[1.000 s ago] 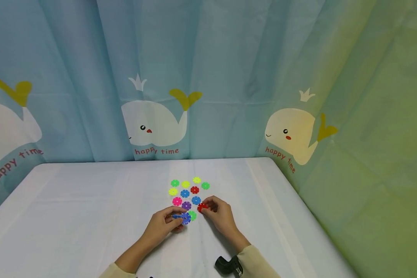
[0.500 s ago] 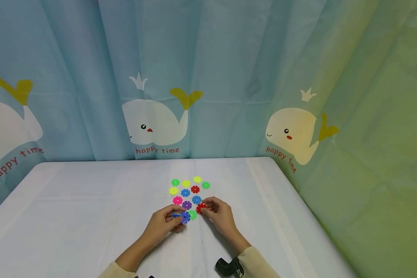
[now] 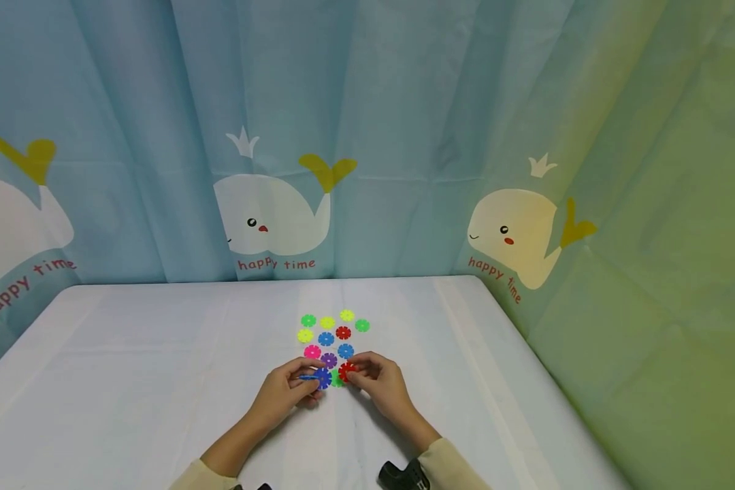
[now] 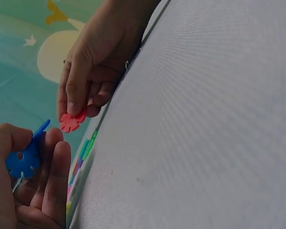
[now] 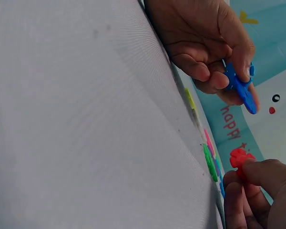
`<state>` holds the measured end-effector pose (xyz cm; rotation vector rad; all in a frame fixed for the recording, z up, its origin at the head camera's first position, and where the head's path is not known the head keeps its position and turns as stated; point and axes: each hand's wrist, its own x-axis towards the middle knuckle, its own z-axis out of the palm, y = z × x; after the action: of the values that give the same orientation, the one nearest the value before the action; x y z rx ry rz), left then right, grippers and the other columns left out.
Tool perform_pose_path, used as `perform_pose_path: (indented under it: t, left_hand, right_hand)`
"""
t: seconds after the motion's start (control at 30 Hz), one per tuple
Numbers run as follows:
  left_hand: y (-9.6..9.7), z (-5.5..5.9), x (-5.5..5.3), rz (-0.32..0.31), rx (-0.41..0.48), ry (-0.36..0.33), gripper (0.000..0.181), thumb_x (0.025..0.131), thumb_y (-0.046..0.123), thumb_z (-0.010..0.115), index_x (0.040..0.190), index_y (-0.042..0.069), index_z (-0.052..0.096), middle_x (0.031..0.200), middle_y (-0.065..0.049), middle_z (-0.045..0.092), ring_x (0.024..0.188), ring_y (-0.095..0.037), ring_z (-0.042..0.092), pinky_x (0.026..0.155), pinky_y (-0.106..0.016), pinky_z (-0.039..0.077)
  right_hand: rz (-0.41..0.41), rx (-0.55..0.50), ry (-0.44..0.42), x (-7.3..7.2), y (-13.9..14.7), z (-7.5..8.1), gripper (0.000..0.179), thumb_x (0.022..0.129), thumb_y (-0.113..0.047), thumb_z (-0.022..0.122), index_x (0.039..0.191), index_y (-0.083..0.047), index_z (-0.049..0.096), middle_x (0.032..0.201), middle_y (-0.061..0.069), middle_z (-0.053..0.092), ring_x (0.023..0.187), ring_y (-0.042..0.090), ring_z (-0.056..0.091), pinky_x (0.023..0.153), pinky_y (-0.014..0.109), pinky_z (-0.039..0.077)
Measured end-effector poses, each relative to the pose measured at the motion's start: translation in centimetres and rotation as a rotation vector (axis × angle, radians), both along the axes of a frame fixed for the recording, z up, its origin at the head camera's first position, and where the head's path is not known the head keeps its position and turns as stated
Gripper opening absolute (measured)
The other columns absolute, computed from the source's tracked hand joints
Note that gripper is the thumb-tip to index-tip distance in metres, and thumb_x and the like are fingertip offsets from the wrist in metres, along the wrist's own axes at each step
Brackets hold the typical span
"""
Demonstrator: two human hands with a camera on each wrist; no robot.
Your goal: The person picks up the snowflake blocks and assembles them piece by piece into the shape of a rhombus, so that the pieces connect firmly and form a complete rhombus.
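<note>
Between the thumb and fingers of my left hand (image 3: pixel 282 389) are blue notched plastic discs (image 3: pixel 324 378), apparently two joined at an angle. The left wrist view shows one blue disc (image 4: pixel 25 164) face on, with a hole in its middle and slots round its rim. My right hand (image 3: pixel 384 386) pinches a red notched disc (image 3: pixel 346 371) by its edge, seen also as a red disc (image 5: pixel 239 158) in the right wrist view. A small gap separates the red disc from the blue ones. Under them a green disc (image 3: pixel 337 378) lies partly hidden on the table.
Just beyond my hands, several flat discs lie on the white table (image 3: pixel 159 367), among them a purple disc (image 3: pixel 329 361), a pink disc (image 3: pixel 312 351) and a yellow disc (image 3: pixel 346 315). A whale-print curtain (image 3: pixel 398 136) hangs behind the table.
My right hand has moved left with the red disc, bringing it closer to the blue discs. The left hand has shifted only slightly. The loose discs lie as before.
</note>
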<state>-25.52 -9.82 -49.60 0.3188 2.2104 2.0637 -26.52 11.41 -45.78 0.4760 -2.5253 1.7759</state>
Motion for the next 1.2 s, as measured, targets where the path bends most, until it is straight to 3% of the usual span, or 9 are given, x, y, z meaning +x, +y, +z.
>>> perform_pose_path:
  t: [0.27, 0.8, 1.2]
  left_hand:
    - [0.0, 0.0, -0.2, 0.000, -0.025, 0.009, 0.031, 0.094, 0.009, 0.065, 0.123, -0.002, 0.061, 0.096, -0.014, 0.070, 0.076, -0.021, 0.071, 0.068, -0.027, 0.059]
    - [0.0, 0.1, -0.1, 0.012, 0.006, -0.030, 0.037, 0.090, 0.015, 0.072, 0.122, 0.000, 0.062, 0.099, -0.013, 0.067, 0.079, -0.024, 0.072, 0.068, -0.028, 0.060]
    - [0.0, 0.0, -0.1, -0.006, 0.000, -0.016, 0.034, 0.094, 0.016, 0.068, 0.123, -0.001, 0.060, 0.097, -0.014, 0.071, 0.075, -0.021, 0.071, 0.068, -0.026, 0.059]
  right_hand:
    - [0.031, -0.090, -0.030, -1.7, 0.2, -2.9, 0.021, 0.085, 0.004, 0.072, 0.106, 0.005, 0.069, 0.093, 0.019, 0.068, 0.078, 0.009, 0.062, 0.067, 0.018, 0.054]
    - [0.082, -0.160, -0.052, -1.7, 0.4, -3.2, 0.024, 0.085, 0.003, 0.072, 0.108, 0.008, 0.067, 0.096, 0.025, 0.066, 0.076, 0.006, 0.062, 0.069, 0.018, 0.055]
    - [0.150, -0.202, -0.047, -1.6, 0.3, -3.6, 0.026, 0.087, 0.000, 0.071, 0.110, 0.010, 0.064, 0.096, 0.028, 0.065, 0.075, 0.005, 0.065, 0.072, 0.022, 0.058]
